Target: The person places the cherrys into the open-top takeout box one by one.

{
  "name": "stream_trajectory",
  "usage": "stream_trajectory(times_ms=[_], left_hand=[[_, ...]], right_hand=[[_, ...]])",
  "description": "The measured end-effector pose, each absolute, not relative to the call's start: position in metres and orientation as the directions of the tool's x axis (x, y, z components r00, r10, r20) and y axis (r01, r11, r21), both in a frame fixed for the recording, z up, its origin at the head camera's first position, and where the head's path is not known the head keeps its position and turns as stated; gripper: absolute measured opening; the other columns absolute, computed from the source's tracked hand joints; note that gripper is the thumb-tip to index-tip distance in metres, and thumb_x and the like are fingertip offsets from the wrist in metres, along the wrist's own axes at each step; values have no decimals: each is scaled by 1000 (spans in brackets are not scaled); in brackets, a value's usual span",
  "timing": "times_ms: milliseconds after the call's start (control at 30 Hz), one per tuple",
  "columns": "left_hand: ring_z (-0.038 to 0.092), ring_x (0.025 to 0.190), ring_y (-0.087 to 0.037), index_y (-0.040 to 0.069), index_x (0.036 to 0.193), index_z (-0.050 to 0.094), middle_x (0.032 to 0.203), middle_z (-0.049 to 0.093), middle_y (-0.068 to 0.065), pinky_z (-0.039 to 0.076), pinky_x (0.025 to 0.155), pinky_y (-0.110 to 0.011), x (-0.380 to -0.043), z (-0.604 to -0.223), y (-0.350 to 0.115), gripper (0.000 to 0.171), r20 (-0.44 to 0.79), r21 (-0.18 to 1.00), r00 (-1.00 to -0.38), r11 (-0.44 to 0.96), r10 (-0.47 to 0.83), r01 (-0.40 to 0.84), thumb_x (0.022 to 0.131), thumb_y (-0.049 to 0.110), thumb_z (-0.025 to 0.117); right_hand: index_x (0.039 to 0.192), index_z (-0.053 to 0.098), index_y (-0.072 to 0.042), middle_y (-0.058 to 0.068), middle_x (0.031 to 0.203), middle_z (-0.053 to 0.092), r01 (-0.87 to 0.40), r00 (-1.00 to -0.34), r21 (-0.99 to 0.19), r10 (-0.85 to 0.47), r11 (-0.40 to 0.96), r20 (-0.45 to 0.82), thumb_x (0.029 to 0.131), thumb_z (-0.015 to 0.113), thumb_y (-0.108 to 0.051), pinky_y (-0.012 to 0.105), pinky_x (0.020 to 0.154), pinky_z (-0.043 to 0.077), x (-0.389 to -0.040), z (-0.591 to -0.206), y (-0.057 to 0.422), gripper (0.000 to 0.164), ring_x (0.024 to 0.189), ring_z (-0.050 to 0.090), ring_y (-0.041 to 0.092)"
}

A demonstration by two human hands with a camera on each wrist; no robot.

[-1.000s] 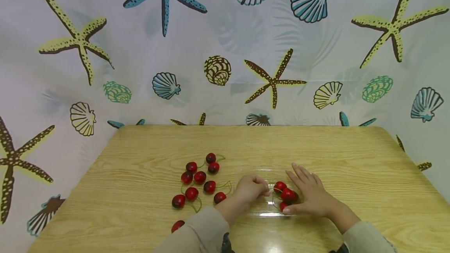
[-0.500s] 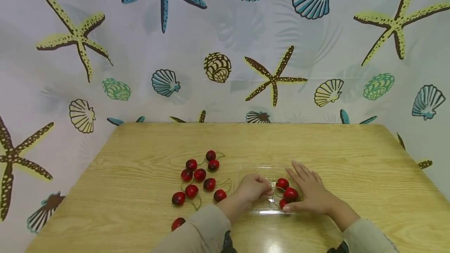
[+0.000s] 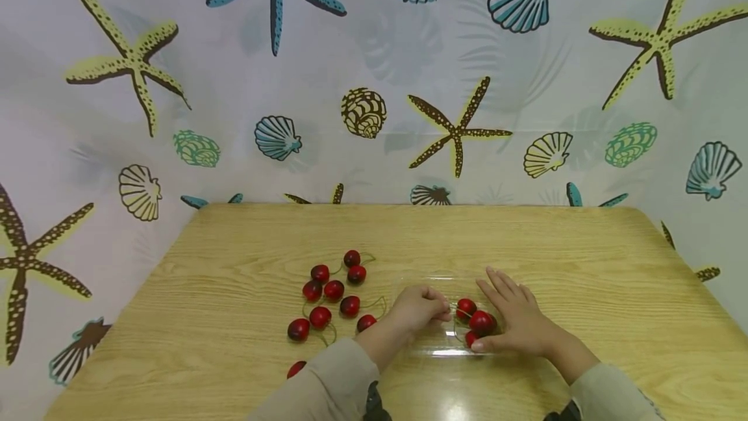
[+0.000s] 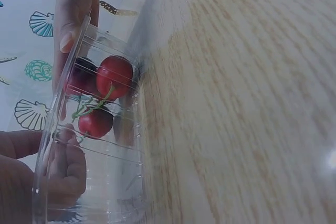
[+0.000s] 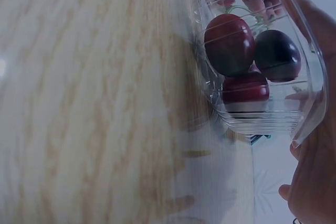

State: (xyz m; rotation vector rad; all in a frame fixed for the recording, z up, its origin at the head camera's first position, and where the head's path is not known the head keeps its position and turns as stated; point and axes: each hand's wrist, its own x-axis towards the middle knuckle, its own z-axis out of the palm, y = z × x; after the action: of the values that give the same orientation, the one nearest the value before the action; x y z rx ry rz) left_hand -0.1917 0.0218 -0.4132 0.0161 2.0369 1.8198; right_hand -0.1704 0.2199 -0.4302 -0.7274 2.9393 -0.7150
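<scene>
A clear plastic container (image 3: 439, 351) sits on the table with several red cherries (image 3: 482, 322) gathered at its right end. My left hand (image 3: 417, 309) reaches in over its left part, finger and thumb pinching the thin green stem of a cherry (image 3: 465, 308). In the left wrist view those fingertips meet near the stems (image 4: 90, 109), seen through the container wall. My right hand (image 3: 520, 323) lies along the container's right end, fingers spread and touching its rim. The right wrist view shows dark red cherries (image 5: 229, 44) close to that end wall.
Several loose cherries (image 3: 320, 317) with stems lie on the wooden table (image 3: 222, 291), left of the container. One cherry (image 3: 296, 369) is partly hidden by the left sleeve. A curtain (image 3: 327, 167) printed with shells and starfish hangs behind the table.
My left hand has shifted slightly right, then back left, and the cherry on the pinched stem has moved with it. The right hand has stayed in place at the container's end.
</scene>
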Motion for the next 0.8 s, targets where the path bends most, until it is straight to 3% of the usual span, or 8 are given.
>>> stream_trajectory(times_ms=[800], left_hand=[[59,66,-15,-7,88,56,76,60,-10,50,68,-33,-190,-402,12,10,-293,951,-908,193,300,-243,83,0,52]], right_hand=[[134,23,0,18,141,8,-436,-890,-430,-449,791,79,63,61,-62,61,93,6,-170,-429,219,101,126,6,36]])
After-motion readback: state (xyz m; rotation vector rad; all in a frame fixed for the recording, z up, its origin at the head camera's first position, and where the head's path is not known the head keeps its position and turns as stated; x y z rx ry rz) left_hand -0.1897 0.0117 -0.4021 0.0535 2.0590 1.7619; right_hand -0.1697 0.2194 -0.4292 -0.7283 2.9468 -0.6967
